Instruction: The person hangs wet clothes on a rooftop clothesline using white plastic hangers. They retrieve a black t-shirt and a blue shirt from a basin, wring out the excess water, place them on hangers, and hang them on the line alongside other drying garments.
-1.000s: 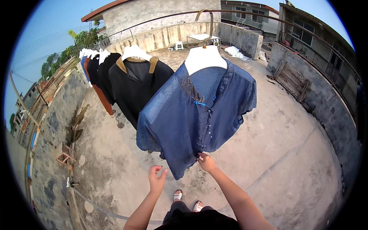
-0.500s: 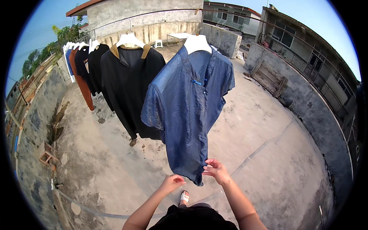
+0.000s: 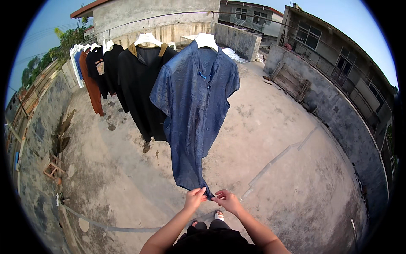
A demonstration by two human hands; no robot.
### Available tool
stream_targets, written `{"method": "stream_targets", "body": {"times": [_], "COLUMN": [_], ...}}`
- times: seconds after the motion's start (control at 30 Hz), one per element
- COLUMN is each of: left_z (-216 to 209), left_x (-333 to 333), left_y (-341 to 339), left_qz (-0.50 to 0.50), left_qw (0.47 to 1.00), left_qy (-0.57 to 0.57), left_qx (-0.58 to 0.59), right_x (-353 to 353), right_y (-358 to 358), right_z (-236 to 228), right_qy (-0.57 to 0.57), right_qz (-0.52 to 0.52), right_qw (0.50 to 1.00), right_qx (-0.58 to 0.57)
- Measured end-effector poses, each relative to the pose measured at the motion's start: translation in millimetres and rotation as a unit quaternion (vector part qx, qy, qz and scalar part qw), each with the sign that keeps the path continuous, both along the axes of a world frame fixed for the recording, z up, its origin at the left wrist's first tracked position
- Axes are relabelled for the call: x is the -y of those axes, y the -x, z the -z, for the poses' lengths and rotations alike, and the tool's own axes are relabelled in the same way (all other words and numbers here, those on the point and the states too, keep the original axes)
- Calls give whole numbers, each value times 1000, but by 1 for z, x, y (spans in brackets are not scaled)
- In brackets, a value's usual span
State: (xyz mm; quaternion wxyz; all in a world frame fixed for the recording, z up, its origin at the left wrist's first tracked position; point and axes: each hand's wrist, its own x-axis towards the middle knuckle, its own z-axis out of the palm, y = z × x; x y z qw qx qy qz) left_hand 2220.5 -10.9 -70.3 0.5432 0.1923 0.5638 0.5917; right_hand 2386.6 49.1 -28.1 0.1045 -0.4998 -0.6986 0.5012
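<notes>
A dark blue short-sleeved shirt (image 3: 190,97) with blue knot fastenings at the neck hangs on a white hanger (image 3: 206,41) in front of me. Its bottom hem is drawn toward me and bunched to a point between my hands. My left hand (image 3: 195,199) pinches the hem from the left. From the right, my right hand (image 3: 227,200) has its thumb and fingers closed on the hem's corner. Close behind the blue shirt, a black top (image 3: 141,93) with a tan collar hangs on another white hanger (image 3: 148,40).
More clothes, among them a brown garment (image 3: 90,82), hang farther along the metal rail (image 3: 169,15) at left. A small wooden stool (image 3: 53,165) stands by the left wall (image 3: 36,148). A wooden frame (image 3: 289,82) leans against the right wall (image 3: 330,97). Concrete floor (image 3: 270,139) surrounds me.
My left hand has come up and taken hold of the hem. My right hand has moved left and down with its corner, pulling the blue shirt's lower end closer to me.
</notes>
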Motion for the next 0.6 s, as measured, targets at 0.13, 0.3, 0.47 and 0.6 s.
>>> {"method": "stream_targets", "body": {"times": [0.13,0.3,0.47,0.6], "left_z": [3,-16,-35,-30], "left_x": [6,4,7,2], "left_y": [-21,-34,-48,-49], "left_qz": [14,-8,4,-19], "left_qw": [1000,1000,999,997], "left_qy": [8,-9,-42,-47], "left_qx": [-4,-21,9,50], "right_x": [20,2,-11,-22], "right_y": [3,-17,-38,-50], "right_z": [22,45,66,67], "right_qy": [-107,-104,65,311], "right_qz": [21,39,192,205], "right_qw": [994,992,946,775], "right_qx": [1,-63,-253,-510]}}
